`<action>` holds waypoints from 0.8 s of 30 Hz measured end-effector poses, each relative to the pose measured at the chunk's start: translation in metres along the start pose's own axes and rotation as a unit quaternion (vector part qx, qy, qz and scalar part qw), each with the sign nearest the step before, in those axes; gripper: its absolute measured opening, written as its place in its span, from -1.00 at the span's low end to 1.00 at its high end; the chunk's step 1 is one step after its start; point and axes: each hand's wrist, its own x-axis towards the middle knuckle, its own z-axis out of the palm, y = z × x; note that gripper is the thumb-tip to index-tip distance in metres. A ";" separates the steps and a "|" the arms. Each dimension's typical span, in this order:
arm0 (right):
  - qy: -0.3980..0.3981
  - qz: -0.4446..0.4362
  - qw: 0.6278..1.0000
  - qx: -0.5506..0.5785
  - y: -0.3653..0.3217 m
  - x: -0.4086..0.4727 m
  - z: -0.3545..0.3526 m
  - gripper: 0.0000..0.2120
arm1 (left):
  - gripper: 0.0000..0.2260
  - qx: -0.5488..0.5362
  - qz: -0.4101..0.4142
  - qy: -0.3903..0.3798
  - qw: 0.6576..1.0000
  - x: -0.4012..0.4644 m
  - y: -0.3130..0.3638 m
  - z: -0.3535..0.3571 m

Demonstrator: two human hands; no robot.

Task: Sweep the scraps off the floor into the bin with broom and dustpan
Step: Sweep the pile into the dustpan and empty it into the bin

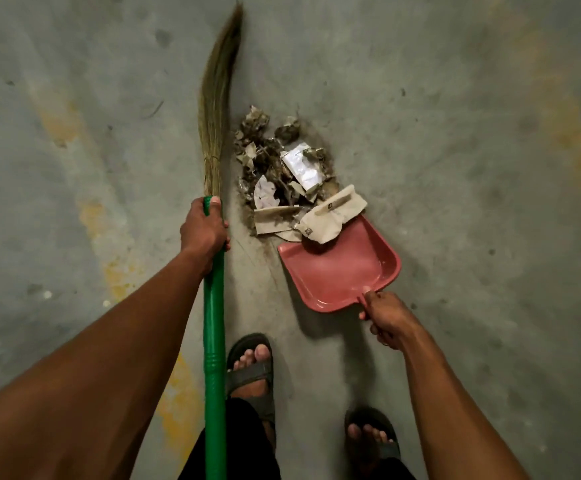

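My left hand (205, 230) grips the green handle of a grass broom (214, 306) near its top. The broom's long straw head (217, 98) stretches away over the floor, left of the scraps. A pile of scraps (282, 168), crumpled paper, dry leaves and torn wrappers, lies on the concrete floor. My right hand (387, 318) holds the short handle of a red dustpan (344, 271), whose front lip lies against the near edge of the pile. One beige torn wrapper (334, 216) overlaps the pan's lip.
Grey concrete floor (472, 150) with yellowish stains spreads all around. My two feet in dark sandals (252, 368) stand just behind the dustpan and broom handle. No bin is in view.
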 end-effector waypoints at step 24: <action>-0.015 -0.118 0.992 -0.043 -0.106 0.056 0.008 -0.60 | -0.57 0.232 0.182 -0.168 0.940 0.024 -0.080 0.027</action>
